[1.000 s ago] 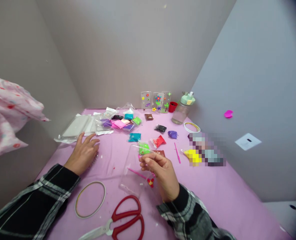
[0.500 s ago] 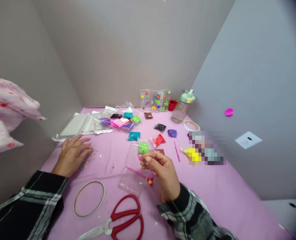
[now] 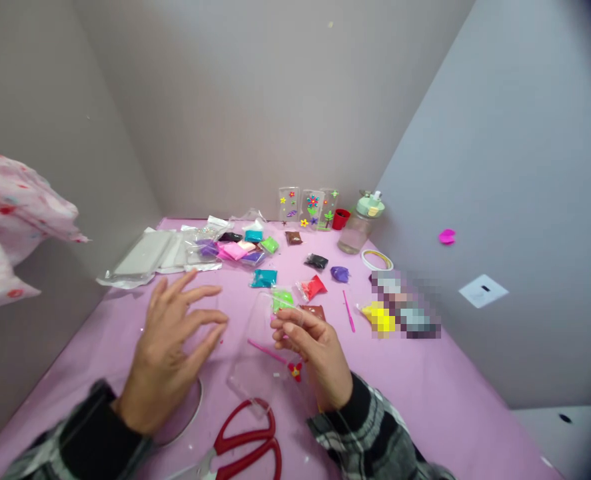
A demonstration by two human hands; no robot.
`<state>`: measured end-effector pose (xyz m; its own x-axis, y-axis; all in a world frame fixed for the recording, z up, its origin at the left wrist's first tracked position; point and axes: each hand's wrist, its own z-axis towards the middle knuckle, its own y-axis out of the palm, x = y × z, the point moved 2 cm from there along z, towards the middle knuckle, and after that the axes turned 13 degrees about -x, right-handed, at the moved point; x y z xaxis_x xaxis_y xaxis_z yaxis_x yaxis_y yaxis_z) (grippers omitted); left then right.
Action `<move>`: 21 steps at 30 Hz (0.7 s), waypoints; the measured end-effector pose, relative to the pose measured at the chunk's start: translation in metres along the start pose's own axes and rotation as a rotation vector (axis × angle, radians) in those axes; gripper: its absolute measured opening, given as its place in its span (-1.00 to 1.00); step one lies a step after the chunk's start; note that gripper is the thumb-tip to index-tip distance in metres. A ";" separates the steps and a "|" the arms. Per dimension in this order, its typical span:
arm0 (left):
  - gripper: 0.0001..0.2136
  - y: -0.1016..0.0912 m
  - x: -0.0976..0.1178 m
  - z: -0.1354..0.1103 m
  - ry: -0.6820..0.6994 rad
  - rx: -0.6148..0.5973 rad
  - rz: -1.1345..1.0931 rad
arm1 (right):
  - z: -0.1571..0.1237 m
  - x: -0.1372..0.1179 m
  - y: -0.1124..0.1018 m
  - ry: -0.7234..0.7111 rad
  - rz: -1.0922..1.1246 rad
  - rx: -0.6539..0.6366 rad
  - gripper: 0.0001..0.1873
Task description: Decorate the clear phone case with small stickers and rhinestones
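Observation:
My right hand (image 3: pixel 315 350) is raised over the pink table (image 3: pixel 425 387), fingers pinched together on something too small to make out. Under it lies a clear phone case (image 3: pixel 260 353) with a pink stick tool (image 3: pixel 266 351) and a small red clay flower (image 3: pixel 295 370) on it. My left hand (image 3: pixel 172 347) hovers just left of the case, fingers spread, holding nothing. Beyond my right fingers lie a green clay packet (image 3: pixel 282 299), a red clay packet (image 3: pixel 312 288) and a brown clay packet (image 3: pixel 313 311).
Red-handled scissors (image 3: pixel 242 447) lie at the near edge beside a tape ring (image 3: pixel 188 417). Several colored clay packets (image 3: pixel 240 250), clear bags (image 3: pixel 145 257), decorated cases (image 3: pixel 308 208), a red cup (image 3: pixel 340 218) and a water bottle (image 3: pixel 358 223) stand at the back. A second pink stick tool (image 3: pixel 348 311) lies right.
My left hand left the beads at the far left and swung in toward the clear case, fingers spread. My right hand kept its pinch and barely moved.

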<state>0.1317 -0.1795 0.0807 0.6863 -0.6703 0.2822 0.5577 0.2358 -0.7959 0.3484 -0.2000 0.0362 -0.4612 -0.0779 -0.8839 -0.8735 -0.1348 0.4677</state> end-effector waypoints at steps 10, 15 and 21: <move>-0.88 0.030 0.047 0.025 0.049 0.114 -0.004 | -0.008 -0.007 0.008 -0.119 -0.261 -0.070 -0.82; -0.89 0.027 0.051 0.026 0.055 0.144 0.023 | -0.014 -0.013 0.015 -0.204 -0.537 -0.058 -0.80; -0.88 0.024 0.054 0.026 0.060 0.140 0.032 | -0.018 -0.015 0.020 -0.239 -0.642 -0.070 -0.68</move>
<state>0.1941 -0.1914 0.0911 0.6775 -0.7012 0.2221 0.5989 0.3506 -0.7200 0.3410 -0.2194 0.0587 0.1160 0.2582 -0.9591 -0.9768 -0.1455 -0.1573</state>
